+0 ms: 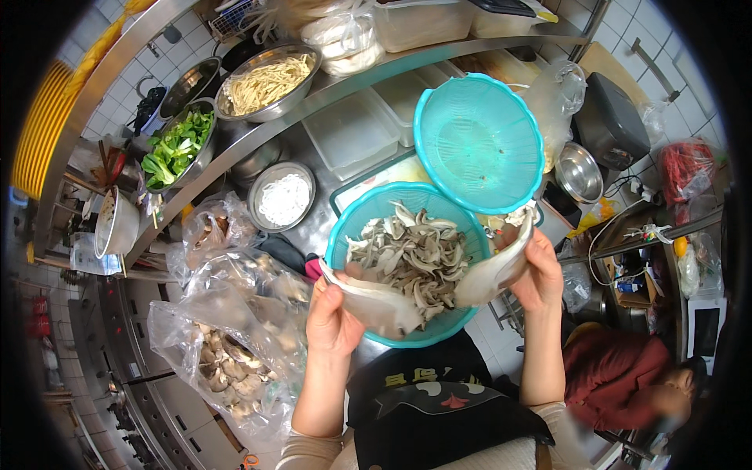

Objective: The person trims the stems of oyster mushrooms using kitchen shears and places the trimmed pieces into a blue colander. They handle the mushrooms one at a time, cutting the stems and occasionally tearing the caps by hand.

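Before me stands a turquoise plastic basket holding a heap of torn grey-white mushroom strips, which look like oyster mushroom. Above its left side, my left hand pinches a large pale mushroom piece, blurred at its lower end. My right hand grips another large mushroom piece over the basket's right rim. Both hands are apart, thumbs towards me. To the left, a clear plastic bag lies open with whole mushrooms inside.
An empty turquoise colander overlaps the basket's far rim. Beyond are a bowl of white pieces and a plastic container. The steel shelf carries noodle-like strips and greens. A person bends at right.
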Demonstrator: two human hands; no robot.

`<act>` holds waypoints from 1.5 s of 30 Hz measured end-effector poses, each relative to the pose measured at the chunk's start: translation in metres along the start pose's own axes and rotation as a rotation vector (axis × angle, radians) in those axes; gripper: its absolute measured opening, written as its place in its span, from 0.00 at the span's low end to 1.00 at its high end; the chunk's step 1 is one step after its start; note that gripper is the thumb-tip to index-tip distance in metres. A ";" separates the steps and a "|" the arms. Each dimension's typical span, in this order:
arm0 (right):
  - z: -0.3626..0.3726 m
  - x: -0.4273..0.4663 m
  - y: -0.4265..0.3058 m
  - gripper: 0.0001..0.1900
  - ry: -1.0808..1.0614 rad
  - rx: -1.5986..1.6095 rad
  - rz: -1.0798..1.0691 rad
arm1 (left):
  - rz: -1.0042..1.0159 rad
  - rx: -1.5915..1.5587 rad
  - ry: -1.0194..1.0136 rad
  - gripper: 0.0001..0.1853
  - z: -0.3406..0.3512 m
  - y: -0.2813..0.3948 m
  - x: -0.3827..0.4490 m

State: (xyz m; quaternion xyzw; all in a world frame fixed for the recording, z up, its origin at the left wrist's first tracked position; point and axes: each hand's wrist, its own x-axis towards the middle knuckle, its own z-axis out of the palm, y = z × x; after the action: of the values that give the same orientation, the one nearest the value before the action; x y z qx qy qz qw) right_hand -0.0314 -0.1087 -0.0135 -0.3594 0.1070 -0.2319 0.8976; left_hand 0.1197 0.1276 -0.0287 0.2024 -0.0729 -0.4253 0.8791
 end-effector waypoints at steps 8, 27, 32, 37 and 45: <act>-0.013 0.009 0.060 0.18 0.094 -0.865 0.496 | -0.092 -0.221 0.230 0.12 0.001 0.002 0.003; 0.095 -0.018 0.033 0.15 -0.291 -1.231 -0.579 | -0.241 -0.109 0.405 0.15 0.037 -0.005 0.005; 0.092 -0.020 0.035 0.14 -0.287 -1.246 -0.566 | -0.186 -0.097 0.442 0.13 0.039 -0.007 0.003; 0.092 -0.021 0.038 0.12 -0.234 -1.245 -0.571 | -0.196 -0.101 0.483 0.16 0.039 -0.010 0.002; 0.084 -0.018 0.033 0.11 -0.156 -1.168 -0.356 | -0.049 0.164 0.328 0.20 0.054 -0.018 -0.003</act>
State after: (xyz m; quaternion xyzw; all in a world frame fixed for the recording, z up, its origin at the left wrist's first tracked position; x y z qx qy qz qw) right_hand -0.0058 -0.0284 0.0248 -0.8199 0.0886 -0.2543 0.5053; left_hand 0.0892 0.1040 0.0127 0.3416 0.0422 -0.4004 0.8492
